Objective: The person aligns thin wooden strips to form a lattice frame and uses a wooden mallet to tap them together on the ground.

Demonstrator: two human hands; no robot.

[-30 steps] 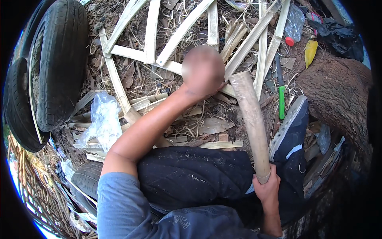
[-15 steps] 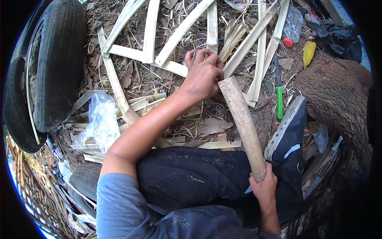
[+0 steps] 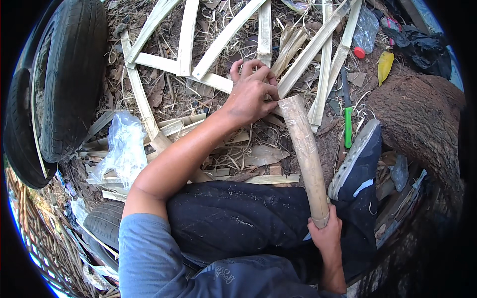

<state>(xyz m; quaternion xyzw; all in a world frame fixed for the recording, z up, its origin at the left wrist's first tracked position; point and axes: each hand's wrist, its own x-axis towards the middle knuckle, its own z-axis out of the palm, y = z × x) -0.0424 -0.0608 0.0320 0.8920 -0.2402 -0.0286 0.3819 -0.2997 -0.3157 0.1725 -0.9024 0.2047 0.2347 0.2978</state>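
My right hand (image 3: pixel 326 232) is wrapped round the narrow lower end of a pale, thick bamboo piece (image 3: pixel 309 159), which slants up and left over my leg. Close to its upper end is my left hand (image 3: pixel 252 92), with fingers curled and thumb drawn in; whatever they pinch is too small or hidden to make out. Under that hand, several pale flat bamboo slats come together: a crosswise slat (image 3: pixel 211 81) runs in from the left, and a long slat (image 3: pixel 313 47) leads off to the upper right. The joint itself is covered by my fingers.
A green-handled knife (image 3: pixel 348 126) lies on the dirt beside my shoe (image 3: pixel 355 161). To the right is a thick tree trunk (image 3: pixel 420 107); old tyres (image 3: pixel 74 79) stand at left. Clear plastic (image 3: pixel 124 149), a plastic bottle (image 3: pixel 365 37) and shavings litter the ground.
The top of the bamboo piece has shifted slightly to the right, away from my left hand. My left fingers stay curled in nearly the same place.
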